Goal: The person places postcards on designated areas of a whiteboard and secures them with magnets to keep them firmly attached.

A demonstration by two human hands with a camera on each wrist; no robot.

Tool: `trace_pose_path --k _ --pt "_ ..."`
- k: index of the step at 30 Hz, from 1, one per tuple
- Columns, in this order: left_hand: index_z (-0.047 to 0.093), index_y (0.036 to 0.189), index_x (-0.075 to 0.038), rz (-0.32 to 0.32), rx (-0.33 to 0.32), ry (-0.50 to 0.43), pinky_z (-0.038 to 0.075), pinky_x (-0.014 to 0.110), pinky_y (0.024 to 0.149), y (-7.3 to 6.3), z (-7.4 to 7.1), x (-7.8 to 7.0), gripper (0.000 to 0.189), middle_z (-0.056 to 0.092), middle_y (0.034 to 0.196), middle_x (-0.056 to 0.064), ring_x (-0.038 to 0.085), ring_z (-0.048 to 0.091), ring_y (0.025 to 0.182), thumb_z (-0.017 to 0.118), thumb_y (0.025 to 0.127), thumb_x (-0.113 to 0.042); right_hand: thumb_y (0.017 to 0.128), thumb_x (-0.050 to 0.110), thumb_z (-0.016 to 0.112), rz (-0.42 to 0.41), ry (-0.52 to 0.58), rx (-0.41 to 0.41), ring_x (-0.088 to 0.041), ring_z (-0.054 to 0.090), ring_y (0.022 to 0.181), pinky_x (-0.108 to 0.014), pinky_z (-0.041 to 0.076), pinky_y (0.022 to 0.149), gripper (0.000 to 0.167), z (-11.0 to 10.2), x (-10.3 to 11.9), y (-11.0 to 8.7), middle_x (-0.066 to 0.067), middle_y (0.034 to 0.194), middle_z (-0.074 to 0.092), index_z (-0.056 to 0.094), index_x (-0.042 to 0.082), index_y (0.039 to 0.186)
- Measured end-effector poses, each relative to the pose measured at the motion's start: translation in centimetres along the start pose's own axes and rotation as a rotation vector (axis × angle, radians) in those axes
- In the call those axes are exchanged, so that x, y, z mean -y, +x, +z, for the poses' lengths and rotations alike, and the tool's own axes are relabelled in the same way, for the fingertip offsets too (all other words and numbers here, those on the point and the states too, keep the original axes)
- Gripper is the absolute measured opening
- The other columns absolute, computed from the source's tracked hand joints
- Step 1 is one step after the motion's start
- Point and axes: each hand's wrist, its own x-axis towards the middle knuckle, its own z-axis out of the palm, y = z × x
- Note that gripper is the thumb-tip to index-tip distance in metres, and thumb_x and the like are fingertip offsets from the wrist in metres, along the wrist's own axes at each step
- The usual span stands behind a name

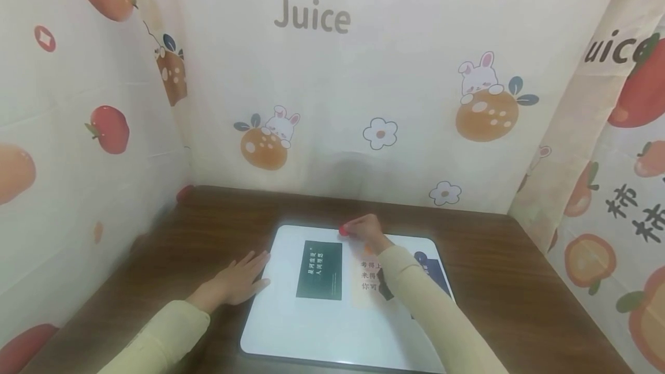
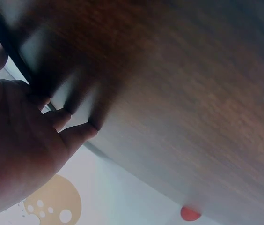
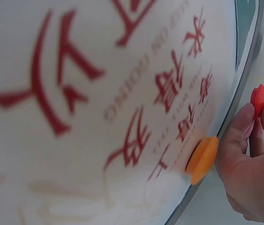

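A white magnetic board [image 1: 301, 333] lies flat on the table. My right hand [image 1: 368, 229] pinches a red round magnet [image 3: 259, 101] between thumb and fingers, over the board's far edge. On the board are a dark green card [image 1: 320, 270], a cream card [image 1: 363, 299] with red lettering and a navy card [image 1: 437, 275], partly hidden by my right forearm. An orange round magnet [image 3: 202, 160] sits at the top of the cream card. With fingers spread, my left hand [image 1: 234, 280] rests at the board's left edge, its fingertips [image 2: 92, 127] low against the wood.
The brown wooden table [image 1: 519, 293] stretches to both sides of the board. A fruit-printed cloth [image 1: 332, 85] hangs behind it and along the sides. Near the far left corner of the table is a small red round thing [image 1: 184, 193].
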Motion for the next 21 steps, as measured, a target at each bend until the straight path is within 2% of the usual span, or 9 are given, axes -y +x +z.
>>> trace_pose_path --k 3,13,21 --pt "0.027 0.149 -0.001 0.002 -0.002 0.0 0.013 0.064 0.108 0.1 0.0 0.1 0.065 0.024 0.154 0.019 0.043 0.014 0.141 0.049 0.098 -0.035 0.084 0.015 0.074 -0.008 0.014 0.015 -0.026 0.063 0.09 -0.039 0.052 0.085 0.017 0.4 -0.1 -0.1 -0.009 0.094 0.069 0.074 0.003 0.096" --pt "0.028 0.148 0.0 0.006 -0.002 -0.003 0.013 0.064 0.108 0.0 -0.2 -0.1 0.065 0.024 0.154 0.019 0.043 0.015 0.14 0.049 0.098 -0.035 0.082 0.017 0.077 -0.017 -0.071 0.017 -0.026 0.062 0.091 -0.041 0.05 0.087 0.015 1.2 0.3 0.0 -0.007 0.092 0.07 0.075 0.006 0.09" --pt "0.027 0.149 -0.002 -0.004 0.003 0.01 0.013 0.064 0.108 0.2 0.1 0.1 0.065 0.023 0.154 0.018 0.042 0.014 0.141 0.049 0.098 -0.036 0.081 0.012 0.076 -0.009 -0.042 0.057 -0.024 0.066 0.087 -0.039 0.053 0.083 0.013 2.2 0.6 -0.3 -0.008 0.089 0.07 0.075 0.003 0.091"
